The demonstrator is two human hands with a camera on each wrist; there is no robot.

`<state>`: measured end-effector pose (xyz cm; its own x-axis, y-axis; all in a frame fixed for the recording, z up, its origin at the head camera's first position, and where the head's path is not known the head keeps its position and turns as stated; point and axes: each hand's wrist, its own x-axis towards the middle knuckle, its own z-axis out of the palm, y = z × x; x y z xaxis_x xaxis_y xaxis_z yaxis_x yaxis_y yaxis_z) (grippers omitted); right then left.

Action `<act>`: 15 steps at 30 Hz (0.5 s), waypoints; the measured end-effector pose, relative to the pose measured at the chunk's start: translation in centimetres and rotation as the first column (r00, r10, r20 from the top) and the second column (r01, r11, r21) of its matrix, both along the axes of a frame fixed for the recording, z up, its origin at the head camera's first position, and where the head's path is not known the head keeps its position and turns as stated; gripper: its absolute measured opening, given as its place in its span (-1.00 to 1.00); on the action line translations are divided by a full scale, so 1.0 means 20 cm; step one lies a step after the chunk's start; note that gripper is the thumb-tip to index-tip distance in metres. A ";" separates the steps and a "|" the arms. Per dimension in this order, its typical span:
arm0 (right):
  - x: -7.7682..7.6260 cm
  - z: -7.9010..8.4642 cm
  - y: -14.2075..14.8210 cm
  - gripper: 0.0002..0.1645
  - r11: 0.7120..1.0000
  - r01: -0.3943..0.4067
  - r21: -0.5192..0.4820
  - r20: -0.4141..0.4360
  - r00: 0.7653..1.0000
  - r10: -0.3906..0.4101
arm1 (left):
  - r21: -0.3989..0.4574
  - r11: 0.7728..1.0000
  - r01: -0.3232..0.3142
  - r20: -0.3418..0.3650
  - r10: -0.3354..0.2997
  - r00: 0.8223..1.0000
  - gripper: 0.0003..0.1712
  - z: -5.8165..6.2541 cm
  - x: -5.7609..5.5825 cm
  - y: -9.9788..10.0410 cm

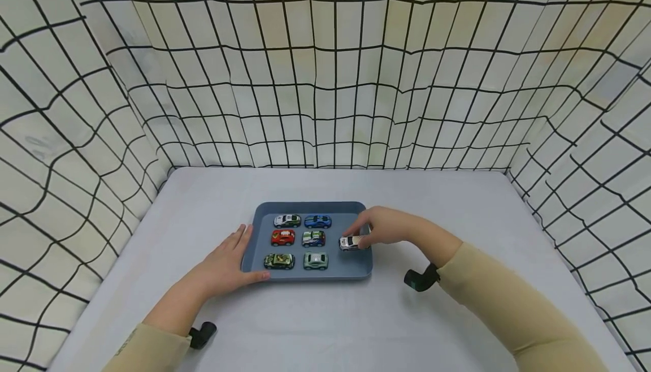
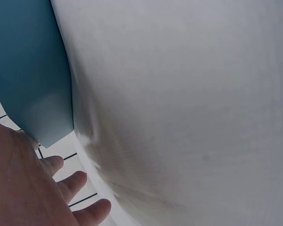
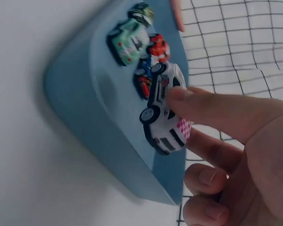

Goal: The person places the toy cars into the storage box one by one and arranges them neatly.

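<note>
A blue-grey tray [image 1: 351, 273] lies on the table with several toy cars in two columns. My right hand [image 1: 389, 225] pinches a white toy car [image 3: 167, 113] between thumb and fingers, over the tray's right part. Pink checks mark its rear in the right wrist view. My left hand [image 1: 224, 264] rests along the tray's left edge, fingers straight and thumb at the front rim. To the left of the white car are a blue car [image 1: 317, 221], a striped car [image 1: 313, 238] and a pale green car [image 1: 316, 260]. Farther left sits a red car [image 1: 282, 237].
A white-and-green car [image 1: 287, 221] and a camouflage car [image 1: 278, 261] also lie in the tray. White cloth covers the table [image 1: 325, 321]. Black netting [image 1: 335, 78] over pale sheets surrounds the back and sides. Each wrist bears a black device [image 1: 421, 278].
</note>
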<state>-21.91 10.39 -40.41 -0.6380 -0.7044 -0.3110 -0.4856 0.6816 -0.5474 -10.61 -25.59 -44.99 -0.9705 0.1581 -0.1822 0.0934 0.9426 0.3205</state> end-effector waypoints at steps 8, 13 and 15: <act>0.06 -0.10 -0.08 -0.60 0.993 -0.061 0.105 -0.112 0.991 0.072 | -0.008 1.000 -0.002 0.001 0.002 1.000 0.46 0.00 0.00 0.00; 0.09 -0.12 -0.11 -0.61 0.987 -0.060 0.147 -0.176 0.981 0.086 | -0.008 1.000 -0.003 0.004 0.003 1.000 0.47 0.00 0.00 0.00; 0.10 -0.12 -0.12 -0.60 0.985 -0.058 0.164 -0.202 0.975 0.091 | -0.008 1.000 -0.005 0.004 0.005 1.000 0.48 -0.01 -0.01 0.00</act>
